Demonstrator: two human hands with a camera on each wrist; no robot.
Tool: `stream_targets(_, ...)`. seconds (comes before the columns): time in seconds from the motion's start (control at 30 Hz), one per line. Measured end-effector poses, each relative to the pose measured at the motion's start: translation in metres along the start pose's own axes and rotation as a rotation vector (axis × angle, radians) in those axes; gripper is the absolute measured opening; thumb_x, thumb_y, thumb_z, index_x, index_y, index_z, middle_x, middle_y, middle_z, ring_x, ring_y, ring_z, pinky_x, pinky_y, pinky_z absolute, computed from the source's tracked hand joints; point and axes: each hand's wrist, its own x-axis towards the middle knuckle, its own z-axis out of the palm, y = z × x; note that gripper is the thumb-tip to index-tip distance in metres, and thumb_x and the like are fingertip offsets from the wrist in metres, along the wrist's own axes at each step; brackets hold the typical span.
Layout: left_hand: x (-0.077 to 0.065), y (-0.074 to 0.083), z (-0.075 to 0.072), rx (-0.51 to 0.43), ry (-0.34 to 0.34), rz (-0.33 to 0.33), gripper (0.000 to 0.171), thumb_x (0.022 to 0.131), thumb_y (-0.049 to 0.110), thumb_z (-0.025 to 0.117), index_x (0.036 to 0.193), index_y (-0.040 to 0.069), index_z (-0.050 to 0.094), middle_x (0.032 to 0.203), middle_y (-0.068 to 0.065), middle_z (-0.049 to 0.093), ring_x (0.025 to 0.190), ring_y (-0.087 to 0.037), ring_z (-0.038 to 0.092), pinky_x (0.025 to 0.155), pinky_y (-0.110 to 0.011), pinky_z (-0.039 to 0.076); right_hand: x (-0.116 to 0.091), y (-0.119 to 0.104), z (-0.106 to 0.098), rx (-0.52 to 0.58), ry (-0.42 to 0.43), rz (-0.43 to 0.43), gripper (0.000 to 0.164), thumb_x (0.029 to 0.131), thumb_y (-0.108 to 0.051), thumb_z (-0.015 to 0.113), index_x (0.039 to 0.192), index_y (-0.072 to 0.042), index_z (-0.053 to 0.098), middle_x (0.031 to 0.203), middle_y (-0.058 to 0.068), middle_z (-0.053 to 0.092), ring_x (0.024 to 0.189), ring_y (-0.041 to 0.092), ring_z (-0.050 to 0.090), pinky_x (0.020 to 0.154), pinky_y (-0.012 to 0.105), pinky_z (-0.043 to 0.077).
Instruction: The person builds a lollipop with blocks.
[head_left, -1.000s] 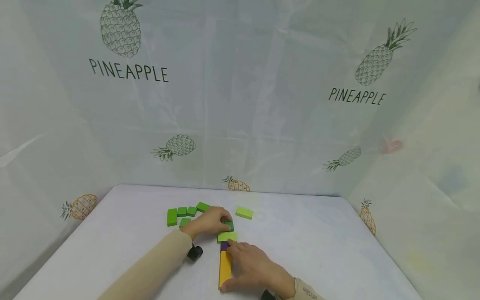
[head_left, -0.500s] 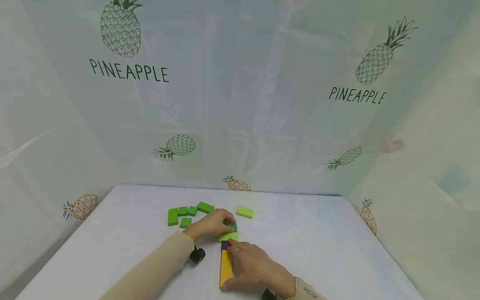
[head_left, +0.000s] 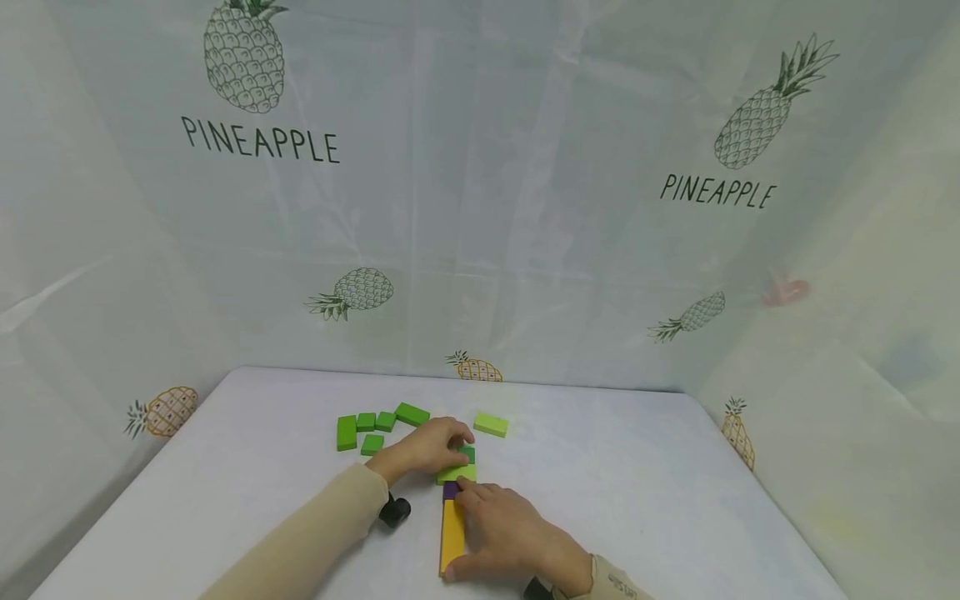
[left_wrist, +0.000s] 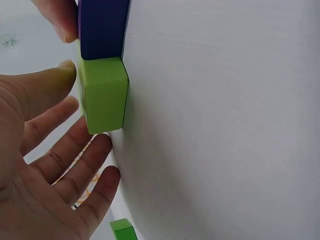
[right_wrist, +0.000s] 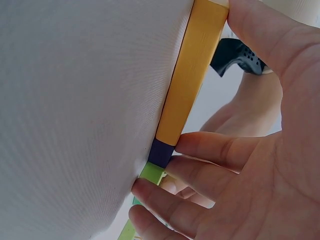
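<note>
Dark green block (head_left: 468, 454) sits at the far end of a little row, and the left hand (head_left: 422, 445) is right over it: in the head view the thumb is by its left side and the index fingertip is up around its far edge. From the left wrist, those fingers are spread apart and a bit bent, not clamped on anything I can see, but the block is hidden there so I can't tell if they're touching it. Coming back toward the near edge of the white surface (head_left: 637, 492) you get a lime block (head_left: 457, 475) set crosswise, then a small purple block (head_left: 449, 492), then a long yellow block (head_left: 452, 533), lined up end to end. Right hand (head_left: 506, 529) lies along the right side of that row, fingers pretty straight with gaps between them: thumb at the yellow block's near end, index tip about where yellow meets purple, middle tip by the purple and lime joint, ring tip beside the lime one. Over toward the surface's far left corner there's a loose bunch of five green blocks (head_left: 347, 433), and one pale lime brick (head_left: 491, 425) lies nearer the far edge, just beyond the left hand's fingertips.
</note>
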Motion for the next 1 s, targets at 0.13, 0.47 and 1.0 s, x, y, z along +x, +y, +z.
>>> stream_targets(0.13, -0.006, -0.001, -0.002, 0.006, 0.020, 0.004, 0.028, 0.085, 0.026, 0.072, 0.111, 0.017, 0.066, 0.100, 0.005, 0.060, 0.095, -0.015, 0.055, 0.087, -0.037, 0.048, 0.000, 0.000, -0.001, 0.001, -0.005, 0.005, 0.094, 0.065, -0.084, 0.056, 0.134, -0.019, 0.050, 0.148, 0.001, 0.040, 0.128, 0.022, 0.045, 0.099, 0.046, 0.043)
stream_targets(0.47, -0.036, -0.018, -0.023, -0.021, 0.093, -0.042, 0.027, 0.088, 0.024, 0.069, 0.114, 0.017, 0.065, 0.108, 0.003, 0.061, 0.101, -0.019, 0.056, 0.087, -0.041, 0.049, -0.002, -0.003, -0.002, 0.018, -0.029, 0.032, 0.093, 0.064, -0.083, 0.058, 0.134, -0.021, 0.051, 0.147, 0.001, 0.041, 0.126, 0.023, 0.047, 0.099, 0.047, 0.043)
stream_targets(1.0, -0.081, -0.070, -0.061, 0.284, 0.197, 0.007, 0.033, 0.080, 0.019, 0.076, 0.111, 0.009, 0.069, 0.100, 0.000, 0.060, 0.091, -0.016, 0.052, 0.081, -0.039, 0.045, -0.003, -0.005, -0.003, 0.014, -0.052, 0.061, 0.092, 0.063, -0.083, 0.058, 0.135, -0.027, 0.048, 0.149, -0.004, 0.038, 0.128, 0.021, 0.045, 0.101, 0.044, 0.042)
